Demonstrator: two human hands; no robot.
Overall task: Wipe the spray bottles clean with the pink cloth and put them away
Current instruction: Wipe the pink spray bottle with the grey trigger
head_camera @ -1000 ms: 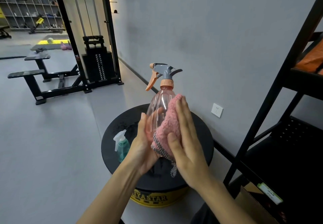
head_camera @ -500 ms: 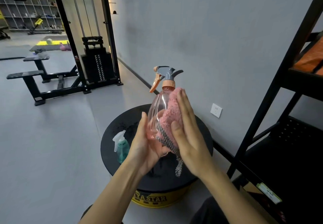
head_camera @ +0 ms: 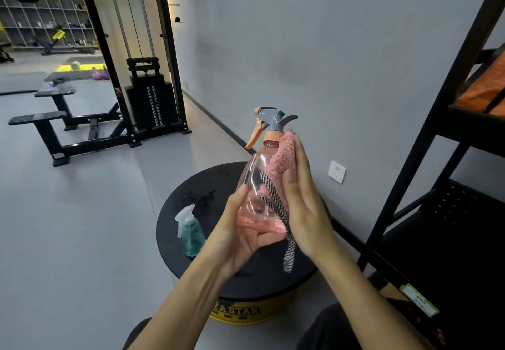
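A clear pink spray bottle [head_camera: 252,183] with a grey and orange trigger head is held upright in the air above a round black stool. My left hand [head_camera: 240,229] cups its base and lower side. My right hand [head_camera: 303,199] presses the pink cloth [head_camera: 281,155] flat against the bottle's right shoulder, just under the cap. A black-and-white checked strip of the cloth hangs down below my right palm. A small teal spray bottle [head_camera: 192,232] with a white trigger stands on the stool's left part.
The round black stool [head_camera: 262,276] has a yellow side band. A black metal shelf rack [head_camera: 448,213] rises at the right, with an orange item on its upper shelf. A grey wall with a socket is behind. A weight machine and benches stand far left.
My right hand has slid the pink cloth up the bottle's side, from the lower body to the shoulder under the cap. The bottle has shifted slightly.
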